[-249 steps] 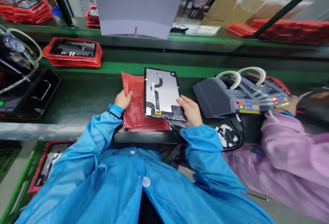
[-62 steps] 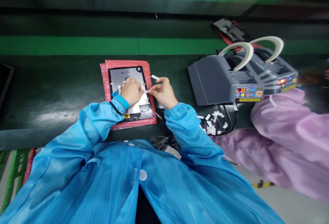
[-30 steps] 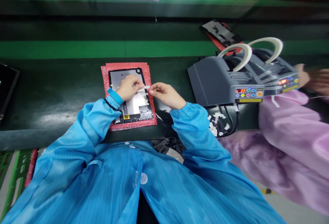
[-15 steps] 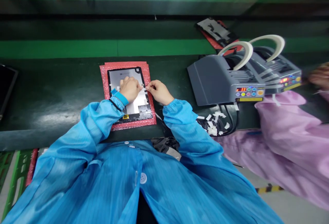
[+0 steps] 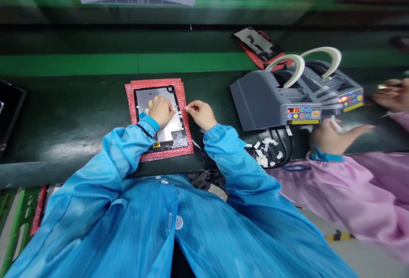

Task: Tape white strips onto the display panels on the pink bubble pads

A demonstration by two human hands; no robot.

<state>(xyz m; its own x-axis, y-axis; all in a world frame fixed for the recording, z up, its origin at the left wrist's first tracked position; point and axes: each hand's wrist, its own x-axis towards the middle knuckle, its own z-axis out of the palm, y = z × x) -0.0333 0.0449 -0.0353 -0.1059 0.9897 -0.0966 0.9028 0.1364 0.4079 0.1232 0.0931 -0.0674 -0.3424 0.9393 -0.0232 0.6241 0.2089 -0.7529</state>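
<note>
A thin tablet-like panel (image 5: 171, 131) with a silver back and black edges lies flat on a red bubble-wrap sheet (image 5: 183, 95). My left hand (image 5: 160, 111) rests on the panel's middle, fingers curled and pressed together; whatever is under them is hidden. Just beyond the panel's right edge, my right hand (image 5: 201, 115) has thumb and forefinger pinched together over the bubble wrap's border. Anything in that pinch is too small to make out. Small white tabs line the panel's right side, and a yellow patch (image 5: 156, 144) shows near its lower left corner.
Two grey tape dispensers (image 5: 258, 99) with white tape rolls stand at right, beside white scraps (image 5: 263, 152) and cables. A co-worker's hand (image 5: 330, 135) is near them. Another panel (image 5: 257, 41) lies behind; a dark screen (image 5: 9, 107) sits far left.
My right hand has shifted slightly right, away from the panel's edge. My left hand stays on the panel. The co-worker's hand has appeared in front of the dispensers, and the view has tilted a little.
</note>
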